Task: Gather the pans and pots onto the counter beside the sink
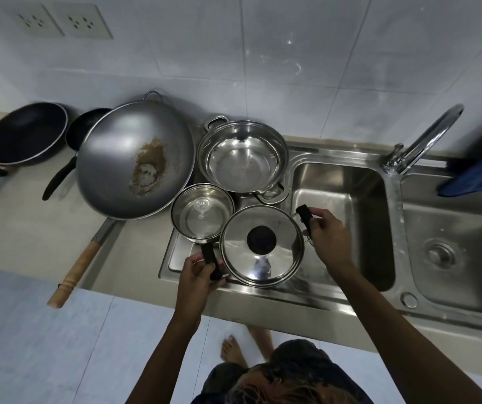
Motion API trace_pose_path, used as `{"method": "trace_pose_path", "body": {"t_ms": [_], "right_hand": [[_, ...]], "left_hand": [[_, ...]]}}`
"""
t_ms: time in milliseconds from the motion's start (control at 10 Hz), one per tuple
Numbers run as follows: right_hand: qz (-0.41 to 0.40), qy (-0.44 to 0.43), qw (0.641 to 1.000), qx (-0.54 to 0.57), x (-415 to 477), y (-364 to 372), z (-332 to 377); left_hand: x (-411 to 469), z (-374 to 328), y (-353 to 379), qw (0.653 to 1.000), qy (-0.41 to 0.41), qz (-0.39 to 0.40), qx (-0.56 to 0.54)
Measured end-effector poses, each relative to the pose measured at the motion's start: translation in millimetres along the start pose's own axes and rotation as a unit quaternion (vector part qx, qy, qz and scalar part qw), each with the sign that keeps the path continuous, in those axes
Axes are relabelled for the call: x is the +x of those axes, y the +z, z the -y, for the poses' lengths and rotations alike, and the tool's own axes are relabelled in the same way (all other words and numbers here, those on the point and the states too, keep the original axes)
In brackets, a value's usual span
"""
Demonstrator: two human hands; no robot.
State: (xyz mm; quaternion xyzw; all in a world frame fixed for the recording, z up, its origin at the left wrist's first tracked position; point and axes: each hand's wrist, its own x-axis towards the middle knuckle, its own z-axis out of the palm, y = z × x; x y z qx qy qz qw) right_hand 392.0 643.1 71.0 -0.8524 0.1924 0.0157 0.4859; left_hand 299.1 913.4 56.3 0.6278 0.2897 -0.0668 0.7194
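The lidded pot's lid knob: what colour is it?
Black, on the lid knob, seen in the head view.

Your drainboard (pixel 175 258) is crowded: the lidded pot (pixel 261 246) touches the small saucepan (pixel 203 211), with the wide steel pot (pixel 242 158) behind and the wok (pixel 134 158) to the left. Open passage lies over the left sink basin (pixel 347 205) (empty) and the front counter (pixel 29 237).
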Motion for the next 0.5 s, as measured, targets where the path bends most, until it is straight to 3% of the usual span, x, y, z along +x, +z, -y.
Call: {"method": "trace_pose_path", "body": {"t_ms": [300, 500], "right_hand": [[0.042, -0.053, 0.997, -0.043, -3.4, -7.1, -3.7], [0.054, -0.125, 0.981, -0.14, -13.5, -10.6, -8.4]], "left_hand": [[-9.2, 9.0, 13.4, 0.983, 0.061, -0.04, 0.169], [-22.3, 7.6, 24.4, 0.926, 0.184, -0.079, 0.321]]}}
